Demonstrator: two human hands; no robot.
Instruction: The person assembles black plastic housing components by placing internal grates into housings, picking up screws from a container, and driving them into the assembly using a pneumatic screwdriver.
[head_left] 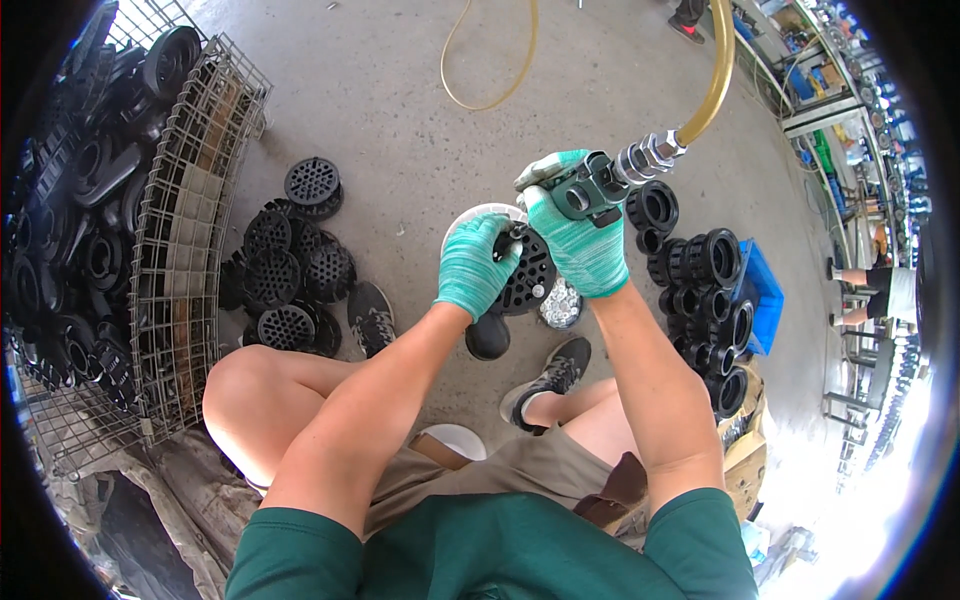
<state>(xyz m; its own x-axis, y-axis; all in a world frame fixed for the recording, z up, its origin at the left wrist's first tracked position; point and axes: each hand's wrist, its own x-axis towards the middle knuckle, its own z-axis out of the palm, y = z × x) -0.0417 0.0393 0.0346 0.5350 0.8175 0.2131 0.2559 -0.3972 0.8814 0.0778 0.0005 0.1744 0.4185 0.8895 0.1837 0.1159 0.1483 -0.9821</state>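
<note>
Grate pile [275, 272] left of both hands [474, 262] [584, 245], ring pile [690, 264] and bin [768, 302] right

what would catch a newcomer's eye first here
The blocky dark green tool in the teal-gloved right hand, joined to a translucent yellow hose, stands out above and right of centre. At left, a grey wire cage holds heaped black parts; at right sits a bright blue plastic crate.

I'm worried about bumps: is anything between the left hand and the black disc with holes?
Nothing clearly blocks the left hand; it overlaps the black disc in this view. A small dark piece shows at that hand, too unclear to name.
</note>
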